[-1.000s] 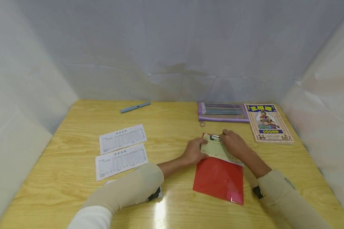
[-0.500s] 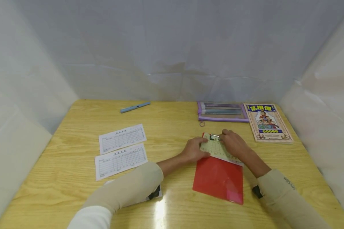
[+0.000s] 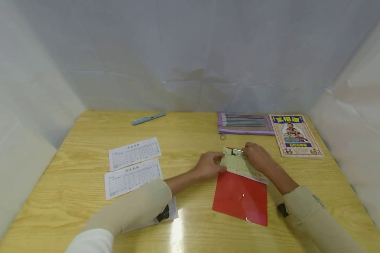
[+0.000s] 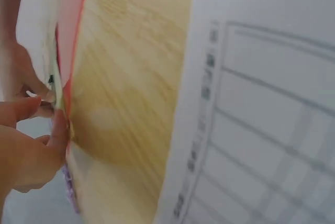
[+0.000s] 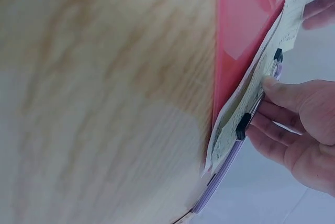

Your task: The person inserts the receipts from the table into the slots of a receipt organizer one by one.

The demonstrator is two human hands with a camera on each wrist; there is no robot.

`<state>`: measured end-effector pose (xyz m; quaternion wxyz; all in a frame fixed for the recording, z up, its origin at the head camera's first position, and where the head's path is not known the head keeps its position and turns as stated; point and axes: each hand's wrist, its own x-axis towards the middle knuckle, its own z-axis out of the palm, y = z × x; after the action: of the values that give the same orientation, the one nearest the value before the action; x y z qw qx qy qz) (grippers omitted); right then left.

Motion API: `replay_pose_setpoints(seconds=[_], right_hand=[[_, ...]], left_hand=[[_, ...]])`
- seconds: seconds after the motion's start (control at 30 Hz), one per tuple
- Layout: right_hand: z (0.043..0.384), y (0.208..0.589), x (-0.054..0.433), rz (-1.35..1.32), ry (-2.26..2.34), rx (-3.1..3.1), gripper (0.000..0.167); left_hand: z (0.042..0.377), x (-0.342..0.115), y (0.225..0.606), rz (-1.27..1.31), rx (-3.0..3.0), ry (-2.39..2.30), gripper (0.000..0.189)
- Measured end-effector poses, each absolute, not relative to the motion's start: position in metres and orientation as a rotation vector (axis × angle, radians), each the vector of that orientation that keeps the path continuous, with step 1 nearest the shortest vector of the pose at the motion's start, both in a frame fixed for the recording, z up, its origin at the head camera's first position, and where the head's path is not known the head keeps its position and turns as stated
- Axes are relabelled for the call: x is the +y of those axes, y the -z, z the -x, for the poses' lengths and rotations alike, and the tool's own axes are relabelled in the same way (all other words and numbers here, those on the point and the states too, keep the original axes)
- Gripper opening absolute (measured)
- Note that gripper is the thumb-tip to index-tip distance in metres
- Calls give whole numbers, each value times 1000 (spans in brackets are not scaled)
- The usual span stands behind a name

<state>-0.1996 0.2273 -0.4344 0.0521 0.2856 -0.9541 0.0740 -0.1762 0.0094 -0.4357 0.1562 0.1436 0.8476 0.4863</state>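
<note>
A red clipboard (image 3: 239,200) lies on the table, with yellow-green printed form sheets (image 3: 235,164) across its upper part and a white sheet showing beneath them. My right hand (image 3: 257,157) holds the metal clip (image 3: 237,152) at the top; in the right wrist view its thumb (image 5: 277,89) presses on the clip between two black end pieces. At the sheets' left edge, my left hand (image 3: 208,165) pinches the paper with thumb and fingers. The left wrist view shows this left hand (image 4: 31,153) close to the sheets' edge-on side, partly hiding the contact.
Two white printed forms (image 3: 134,153) lie at the left, and another sheet (image 3: 172,211) is partly under the left forearm. Farther back are a blue pen (image 3: 149,118), a purple pencil pouch (image 3: 247,132) with pencils, and a comic-style book (image 3: 296,135).
The left hand has shifted slightly left, and its fingers reach less far over the form sheets. The sheets' upper left corner now shows more. The right hand stays at the clip.
</note>
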Motion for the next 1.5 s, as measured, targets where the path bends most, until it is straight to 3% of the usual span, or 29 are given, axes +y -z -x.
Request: replay_pose_setpoints(seconds=[0.27,0.83,1.23,1.5], right_hand=[[200,436,227,-880,-273,-2916,10],[199,432,224,-827,-299,-2999,17],[200,432,221,-852,-328,-2971,15],[200,428,225,-811,-309,-3000,17]], left_hand=[[178,-37,421,-337,2364,-1440,51],[196,-186,413,-68,2671,-1300,49],[190,-254,411,118,2909,-1070,49],[190,-283,414,203,2876,-832,62]])
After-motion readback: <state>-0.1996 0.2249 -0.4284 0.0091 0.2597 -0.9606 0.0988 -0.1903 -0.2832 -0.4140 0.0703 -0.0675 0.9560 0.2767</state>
